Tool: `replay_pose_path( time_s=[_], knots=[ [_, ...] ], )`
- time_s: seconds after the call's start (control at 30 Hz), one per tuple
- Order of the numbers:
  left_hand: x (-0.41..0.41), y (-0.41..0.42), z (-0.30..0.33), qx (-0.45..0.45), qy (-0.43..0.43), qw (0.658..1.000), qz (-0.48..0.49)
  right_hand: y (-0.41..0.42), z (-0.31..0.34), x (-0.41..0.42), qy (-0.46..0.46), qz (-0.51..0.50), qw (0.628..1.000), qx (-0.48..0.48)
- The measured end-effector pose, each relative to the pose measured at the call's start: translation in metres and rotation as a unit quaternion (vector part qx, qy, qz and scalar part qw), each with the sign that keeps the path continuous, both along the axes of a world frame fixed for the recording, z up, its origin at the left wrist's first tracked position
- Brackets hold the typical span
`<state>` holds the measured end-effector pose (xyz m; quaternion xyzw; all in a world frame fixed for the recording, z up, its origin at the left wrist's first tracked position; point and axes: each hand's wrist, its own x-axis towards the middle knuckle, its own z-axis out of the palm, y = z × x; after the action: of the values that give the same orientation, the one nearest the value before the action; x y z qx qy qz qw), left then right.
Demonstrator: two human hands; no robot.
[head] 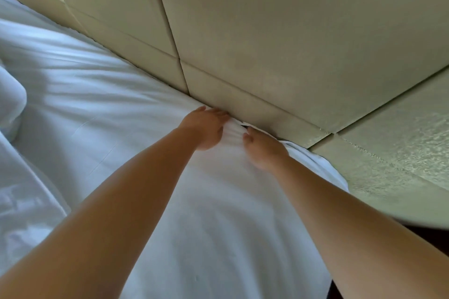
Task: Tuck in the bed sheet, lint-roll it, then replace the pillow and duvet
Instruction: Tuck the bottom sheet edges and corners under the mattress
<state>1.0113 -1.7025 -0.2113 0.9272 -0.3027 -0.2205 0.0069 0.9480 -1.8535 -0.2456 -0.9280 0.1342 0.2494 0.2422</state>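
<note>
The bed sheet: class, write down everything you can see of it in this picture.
The bed sheet is plain white, thin woven-looking cloth, spread over the mattress with soft creases toward the left. Its far edge meets the padded beige headboard. There a bunched, pleated fold sits between the left hand, lying on it with fingers reaching to the headboard, and the right hand, pressing beside it. At the right corner the sheet drapes down over the mattress edge.

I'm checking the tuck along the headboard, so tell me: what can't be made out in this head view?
- Right hand fingertips: hidden in the gap by the bunched bed sheet.
- How deep the sheet goes behind the headboard: hidden.
- White bedding at left: cut off by the frame edge.
- Left hand palm: faces down, unseen.
</note>
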Motion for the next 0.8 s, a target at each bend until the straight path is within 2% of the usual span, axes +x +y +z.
replay_pose_path(
  time_s=[0.13, 0.27, 0.33, 0.47, 0.57, 0.67, 0.8],
  knots=[
    [-0.013, -0.021, 0.001, 0.013, 0.002, 1.0, -0.015, -0.005, 0.001, -0.003, 0.014, -0.013, 1.0, -0.013],
    [-0.019, -0.027, 0.001, 0.045, 0.01, 0.999, -0.01, -0.018, 0.003, 0.021, 0.078, -0.044, 0.994, 0.061],
    [-0.022, -0.028, 0.002, 0.059, 0.008, 0.998, -0.014, -0.019, -0.001, 0.016, 0.051, -0.022, 0.997, 0.047],
    [-0.026, -0.04, 0.002, 0.054, 0.013, 0.998, -0.002, -0.027, -0.004, -0.036, -0.075, 0.018, 0.993, -0.089],
    [-0.034, -0.056, 0.002, 0.056, 0.025, 0.998, -0.004, -0.048, 0.002, -0.039, -0.006, 0.0, 0.998, -0.069],
    [-0.042, -0.063, 0.005, 0.057, 0.029, 0.998, 0.009, -0.058, 0.002, -0.021, 0.106, -0.052, 0.993, 0.027],
    [-0.052, -0.056, 0.014, 0.067, 0.019, 0.997, 0.022, -0.061, 0.002, -0.025, 0.086, -0.045, 0.995, 0.028]
  ],
)
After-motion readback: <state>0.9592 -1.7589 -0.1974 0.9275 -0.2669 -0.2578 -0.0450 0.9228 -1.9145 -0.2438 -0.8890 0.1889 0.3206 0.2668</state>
